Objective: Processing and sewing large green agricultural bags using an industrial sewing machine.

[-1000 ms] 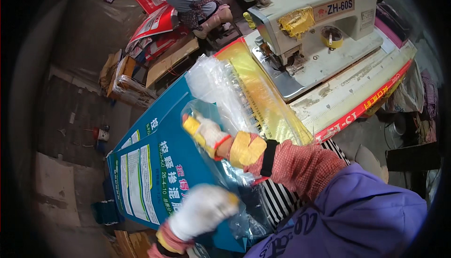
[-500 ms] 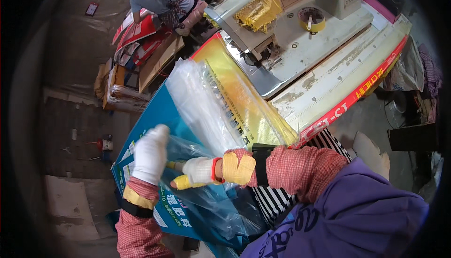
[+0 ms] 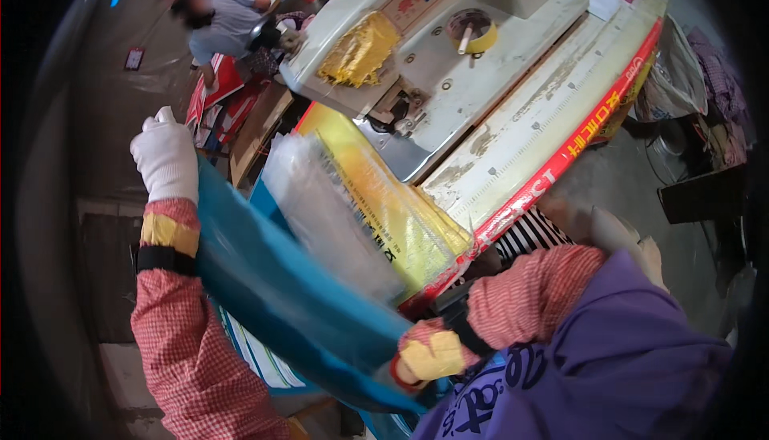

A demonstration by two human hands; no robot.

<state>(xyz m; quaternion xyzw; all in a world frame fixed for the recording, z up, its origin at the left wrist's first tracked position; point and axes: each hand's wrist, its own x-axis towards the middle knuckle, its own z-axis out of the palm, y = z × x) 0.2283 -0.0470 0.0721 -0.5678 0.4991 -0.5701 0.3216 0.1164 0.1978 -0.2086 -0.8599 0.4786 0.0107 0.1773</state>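
Observation:
My left hand (image 3: 164, 156), in a white glove, is raised at the left and closed on the top corner of a blue sack (image 3: 280, 272). The sack stretches slantwise from there toward my right side, smeared by motion. At its lower end is my right hand (image 3: 403, 373), its fingers hidden by the blue material and blur. Beyond the sack lies a stack of clear plastic liners (image 3: 320, 212). Beside the liners are yellow printed sacks (image 3: 396, 208) on the machine table's near end.
A large white sewing machine (image 3: 448, 32) stands on a worn table with a red-edged front (image 3: 561, 160). A tape roll (image 3: 481, 36) sits on it. A co-worker (image 3: 228, 24) is at the far left near red and white sacks (image 3: 216, 92). A dark box (image 3: 705, 196) stands at right.
My left hand has moved up and left, lifting the blue sack's edge. My right hand has moved down and right, off the clear plastic. The view has shifted too.

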